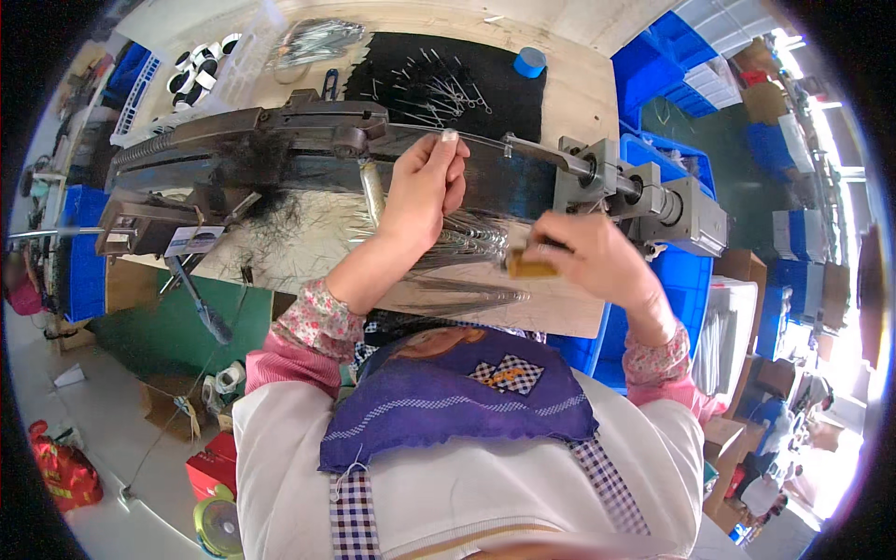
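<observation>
My left hand (427, 191) is closed, thumb uppermost, pinching at a thin metal wire (481, 141) that runs across the machine (308, 126) toward the chuck (583, 168) on the right. My right hand (597, 257), slightly smeared by motion, is curled round a yellow-brown block-like thing (532, 263) above the front of the table. Its exact kind is unclear, and a dark part shows by the fingers. Between and below the hands lies a bundle of thin metal wires (476, 238). More looped wire pieces (448, 93) rest on a black mat (523, 107) beyond the machine.
Dark loose bristles (266, 173) litter the machine's left side and table (308, 233). A blue round tape roll (529, 63) stands on the mat. Far left, a clear plastic basket (247, 70) stands beside black-and-white rolls (196, 75). Blue crates (653, 70) stand to the right.
</observation>
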